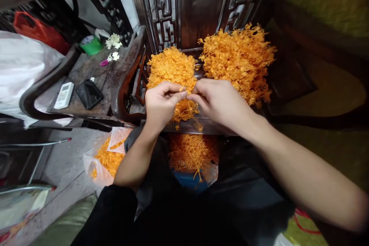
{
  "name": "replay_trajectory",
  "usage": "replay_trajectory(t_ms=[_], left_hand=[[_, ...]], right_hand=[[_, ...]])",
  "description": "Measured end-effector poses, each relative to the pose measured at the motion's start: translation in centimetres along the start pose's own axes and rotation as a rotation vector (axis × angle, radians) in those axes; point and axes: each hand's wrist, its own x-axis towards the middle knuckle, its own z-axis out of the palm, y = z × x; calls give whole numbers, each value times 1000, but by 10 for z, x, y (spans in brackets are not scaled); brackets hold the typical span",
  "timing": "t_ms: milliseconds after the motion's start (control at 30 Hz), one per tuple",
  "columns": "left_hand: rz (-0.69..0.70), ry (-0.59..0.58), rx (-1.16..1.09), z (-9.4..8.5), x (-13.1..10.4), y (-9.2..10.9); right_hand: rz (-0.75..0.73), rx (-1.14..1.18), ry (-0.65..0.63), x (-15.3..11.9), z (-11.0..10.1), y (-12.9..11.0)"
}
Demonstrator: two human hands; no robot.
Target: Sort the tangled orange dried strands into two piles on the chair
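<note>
My left hand (160, 103) is closed in a pinch, with a small bit of orange blossom (182, 89) showing between thumb and forefinger. Close against it, the fingertips of my right hand (221, 97) are also pinched together; whatever they hold is too small to make out. Both hands hover over a heap of loose orange blossoms (173, 65) on the dark wooden seat. Behind my right hand sits a bushier pile of orange flower sprigs (238, 59). Below the seat edge, between my legs, orange stems (191, 152) lie in a blue container (190, 180).
Left, a wooden side table (108, 75) bears a white remote (63, 95), a black phone (89, 94), green tape (91, 45) and white flowers (113, 41). A plastic bag (99, 171) of orange blossoms stands on the floor. The carved chair back (201, 4) rises ahead.
</note>
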Motion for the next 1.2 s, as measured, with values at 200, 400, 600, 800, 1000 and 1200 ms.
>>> replay_trajectory(t_ms=[200, 400, 600, 800, 1000, 1200], left_hand=[[58, 94, -67, -18, 5, 5], [90, 215, -246, -38, 10, 15], [66, 123, -394, -25, 5, 17], [69, 72, -401, -22, 4, 18], [12, 17, -244, -14, -9, 18], [-40, -241, -139, -18, -17, 16]], right_hand=[[86, -177, 44, -2, -17, 30], [446, 19, 314, -31, -54, 54], [371, 449, 165, -43, -33, 21], [222, 538, -23, -37, -14, 0], [165, 727, -219, -39, -8, -11], [203, 612, 61, -33, 4, -13]])
